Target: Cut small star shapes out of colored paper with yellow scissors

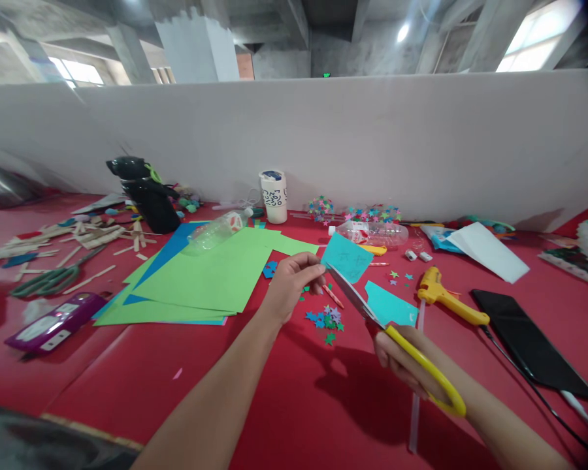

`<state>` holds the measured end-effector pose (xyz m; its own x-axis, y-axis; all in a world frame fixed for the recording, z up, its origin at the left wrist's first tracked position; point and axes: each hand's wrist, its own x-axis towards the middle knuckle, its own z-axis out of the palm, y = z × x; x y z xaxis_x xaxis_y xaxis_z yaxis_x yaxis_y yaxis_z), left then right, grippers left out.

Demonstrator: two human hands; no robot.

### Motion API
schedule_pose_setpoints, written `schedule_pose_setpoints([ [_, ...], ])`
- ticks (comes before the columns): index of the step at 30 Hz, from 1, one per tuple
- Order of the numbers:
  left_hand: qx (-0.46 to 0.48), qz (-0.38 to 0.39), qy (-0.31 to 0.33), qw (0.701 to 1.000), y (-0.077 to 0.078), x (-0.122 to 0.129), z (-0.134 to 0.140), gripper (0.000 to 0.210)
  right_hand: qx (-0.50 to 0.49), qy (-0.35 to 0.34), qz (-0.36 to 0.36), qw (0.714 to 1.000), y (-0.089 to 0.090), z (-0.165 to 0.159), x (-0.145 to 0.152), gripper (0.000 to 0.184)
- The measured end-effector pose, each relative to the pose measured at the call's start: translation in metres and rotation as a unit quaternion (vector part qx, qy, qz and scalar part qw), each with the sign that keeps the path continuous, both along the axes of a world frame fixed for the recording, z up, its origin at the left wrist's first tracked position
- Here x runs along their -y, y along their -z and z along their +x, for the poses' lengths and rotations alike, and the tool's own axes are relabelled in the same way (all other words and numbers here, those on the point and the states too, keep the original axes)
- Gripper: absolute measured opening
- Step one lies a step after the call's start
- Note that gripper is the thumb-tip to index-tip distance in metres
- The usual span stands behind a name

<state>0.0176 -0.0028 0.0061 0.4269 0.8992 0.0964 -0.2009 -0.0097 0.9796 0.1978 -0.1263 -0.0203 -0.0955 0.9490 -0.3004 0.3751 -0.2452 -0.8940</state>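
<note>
My left hand [294,281] pinches the left corner of a small sheet of blue paper [347,258] that has faint drawn outlines on it. Yellow-handled scissors [355,297] are gripped in my right hand [402,356], their blades pointing up and left at the paper's lower left edge, near my left fingertips. Beneath, a second blue paper piece [392,303] lies on the red table [298,418]. Small coloured stars [329,318] are heaped just below the held sheet, beside a red-and-white pencil-like stick [334,296].
Green paper sheets [200,271] lie left of centre. To the right are a yellow glue gun [451,297] with its cord and a black phone-like device [532,343]. Clear bottles [382,234], a white cup [273,196] and a black flask [149,199] line the back. Green scissors [49,281] lie among wooden sticks.
</note>
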Motion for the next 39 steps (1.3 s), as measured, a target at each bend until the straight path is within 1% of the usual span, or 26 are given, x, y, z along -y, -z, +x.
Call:
schedule_pose_setpoints([
  [2, 0.000, -0.002, 0.004, 1.000, -0.0006, 0.0008, 0.0004, 0.012, -0.011, -0.008, 0.001, 1.000, 0.0013, 0.0002, 0.0017, 0.058],
  [9, -0.008, -0.002, 0.013, 1.000, 0.0014, 0.0017, 0.0017, 0.012, -0.004, -0.016, 0.021, 1.000, 0.0021, 0.0016, 0.0024, 0.058],
  [13, -0.019, 0.010, 0.014, 1.000, 0.0025, 0.0011, 0.0024, 0.012, 0.021, -0.012, 0.039, 0.999, 0.0018, 0.0017, 0.0001, 0.059],
  [19, -0.020, 0.008, 0.013, 1.000, 0.0035, 0.0008, 0.0037, 0.014, 0.033, 0.021, 0.030, 0.999, 0.0018, 0.0002, 0.0000, 0.056],
  [29, -0.019, -0.002, 0.014, 1.000, 0.0015, 0.0028, 0.0039, 0.014, 0.017, 0.027, 0.011, 0.999, -0.0039, -0.0027, 0.0005, 0.058],
  [31, -0.030, 0.008, 0.009, 0.999, 0.0016, 0.0020, 0.0032, 0.013, 0.023, 0.024, 0.008, 0.999, -0.0045, -0.0028, 0.0007, 0.058],
  [35, -0.042, 0.033, -0.019, 0.998, 0.0013, 0.0006, 0.0026, 0.010, 0.028, 0.015, 0.020, 0.999, -0.0043, -0.0016, 0.0009, 0.054],
  [39, -0.037, 0.032, -0.024, 0.999, 0.0015, 0.0013, 0.0036, 0.012, 0.024, 0.002, 0.033, 0.999, -0.0035, -0.0004, 0.0009, 0.053],
])
